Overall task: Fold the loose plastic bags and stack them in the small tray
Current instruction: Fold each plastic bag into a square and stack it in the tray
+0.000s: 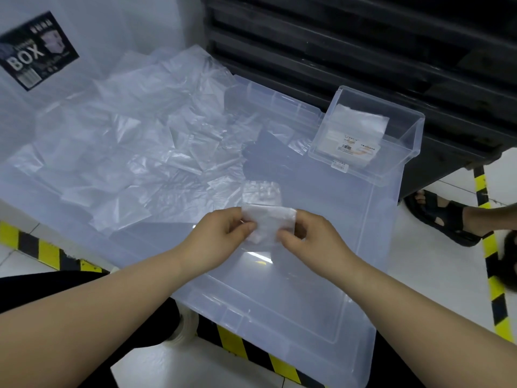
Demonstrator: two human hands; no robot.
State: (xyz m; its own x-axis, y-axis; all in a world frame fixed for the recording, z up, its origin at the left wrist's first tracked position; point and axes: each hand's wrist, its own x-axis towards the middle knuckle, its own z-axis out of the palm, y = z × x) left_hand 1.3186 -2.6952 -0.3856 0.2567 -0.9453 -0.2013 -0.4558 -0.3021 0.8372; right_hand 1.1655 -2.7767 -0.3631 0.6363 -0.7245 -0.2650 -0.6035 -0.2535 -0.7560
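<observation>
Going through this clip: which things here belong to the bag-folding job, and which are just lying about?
Part of the job: half-folded bag, pinched by left hand and right hand; pile of loose bags; small tray holding folded bags.

Just lying about: large clear lid under the work; labelled storage box; dark rack; bystander's sandalled foot; striped floor tape.

We worked under bright, cool, even light from overhead; shadows were soft. A white glare streak lay on the clear lid. The loose plastic bags looked washed out. The box label was blurred, and straight edges bowed near the borders.
</observation>
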